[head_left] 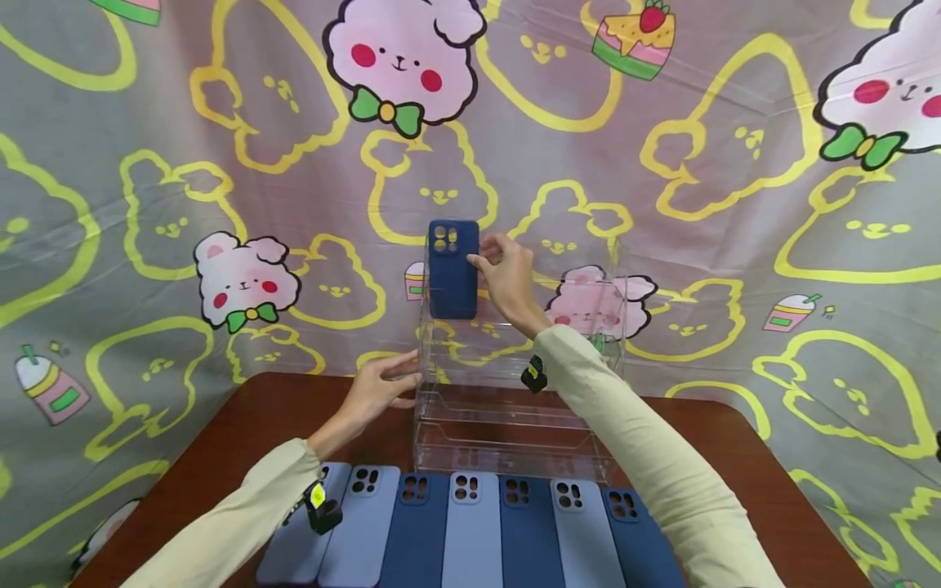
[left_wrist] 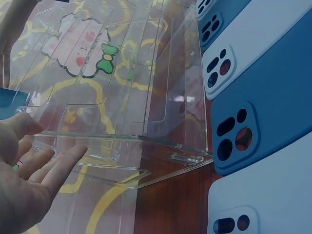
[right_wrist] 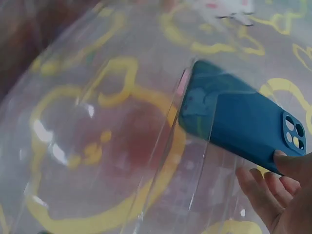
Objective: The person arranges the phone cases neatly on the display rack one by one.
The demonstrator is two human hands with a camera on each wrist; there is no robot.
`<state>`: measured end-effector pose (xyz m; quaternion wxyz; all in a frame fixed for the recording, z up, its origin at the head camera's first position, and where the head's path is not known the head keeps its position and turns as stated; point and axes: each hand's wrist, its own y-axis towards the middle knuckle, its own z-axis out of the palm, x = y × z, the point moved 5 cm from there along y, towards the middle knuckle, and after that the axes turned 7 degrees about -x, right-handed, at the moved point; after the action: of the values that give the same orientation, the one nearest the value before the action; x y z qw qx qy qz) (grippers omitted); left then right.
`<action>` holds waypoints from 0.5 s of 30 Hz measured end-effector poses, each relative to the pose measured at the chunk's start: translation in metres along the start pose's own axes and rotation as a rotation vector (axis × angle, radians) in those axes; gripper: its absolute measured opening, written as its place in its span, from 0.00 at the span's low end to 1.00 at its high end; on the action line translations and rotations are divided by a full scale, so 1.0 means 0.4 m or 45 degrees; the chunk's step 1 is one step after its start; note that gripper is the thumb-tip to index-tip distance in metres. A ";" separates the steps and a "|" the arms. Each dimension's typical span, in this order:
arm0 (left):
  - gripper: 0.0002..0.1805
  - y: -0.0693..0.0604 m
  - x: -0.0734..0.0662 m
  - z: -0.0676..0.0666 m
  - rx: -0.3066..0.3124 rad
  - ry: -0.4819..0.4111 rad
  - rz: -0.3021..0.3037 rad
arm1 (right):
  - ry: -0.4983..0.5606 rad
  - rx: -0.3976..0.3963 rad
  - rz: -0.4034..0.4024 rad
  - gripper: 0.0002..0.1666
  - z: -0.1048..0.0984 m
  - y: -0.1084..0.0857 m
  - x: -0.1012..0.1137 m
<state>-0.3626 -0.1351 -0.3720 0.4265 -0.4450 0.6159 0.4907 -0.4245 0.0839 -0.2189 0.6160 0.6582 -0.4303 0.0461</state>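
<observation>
A dark blue phone case [head_left: 453, 278] stands upright at the left end of the top tier of a clear tiered rack [head_left: 507, 408]. My right hand [head_left: 509, 278] pinches the case's right edge, thumb on its front. In the right wrist view, the lower end of the case [right_wrist: 229, 112] lies behind the rack's clear front lip, and my right hand [right_wrist: 278, 190] holds it near the camera cutout. Beside the rack's left side is my left hand [head_left: 376, 392], fingers extended and loosely spread; the left wrist view shows this hand [left_wrist: 34, 170] close to the clear side panel.
Several phone cases, light blue [head_left: 472, 531] and dark blue [head_left: 529, 531], lie in a row on the brown table [head_left: 250, 416] in front of the rack. A patterned cloth [head_left: 316, 204] hangs behind the table.
</observation>
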 end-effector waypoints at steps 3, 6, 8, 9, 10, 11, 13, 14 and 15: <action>0.30 0.002 -0.001 0.007 0.000 -0.002 0.013 | -0.088 0.030 -0.043 0.12 -0.011 -0.002 0.001; 0.30 0.002 -0.001 0.010 -0.001 -0.004 0.024 | -0.102 0.073 -0.043 0.13 -0.022 -0.006 -0.003; 0.30 0.000 0.001 0.010 0.000 -0.002 0.024 | -0.086 0.103 -0.029 0.13 -0.032 -0.011 -0.005; 0.30 -0.001 0.001 0.010 0.004 0.003 0.023 | -0.083 0.119 -0.023 0.14 -0.037 -0.013 -0.006; 0.30 -0.002 0.002 0.009 0.009 0.005 0.017 | -0.080 0.134 -0.021 0.14 -0.043 -0.015 -0.007; 0.30 -0.002 0.003 0.008 0.010 0.008 0.009 | -0.083 0.148 -0.021 0.15 -0.049 -0.018 -0.008; 0.30 0.000 0.003 0.004 0.020 0.003 -0.004 | -0.083 0.184 -0.021 0.17 -0.061 -0.022 -0.010; 0.31 0.002 0.002 0.002 0.025 -0.004 -0.005 | -0.086 0.195 -0.024 0.18 -0.069 -0.024 -0.010; 0.31 0.005 0.000 0.000 0.029 -0.010 -0.007 | -0.086 0.205 -0.025 0.19 -0.077 -0.026 -0.011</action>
<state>-0.3645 -0.1349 -0.3716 0.4355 -0.4398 0.6185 0.4841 -0.4064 0.1108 -0.2223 0.5466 0.7110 -0.4394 0.0522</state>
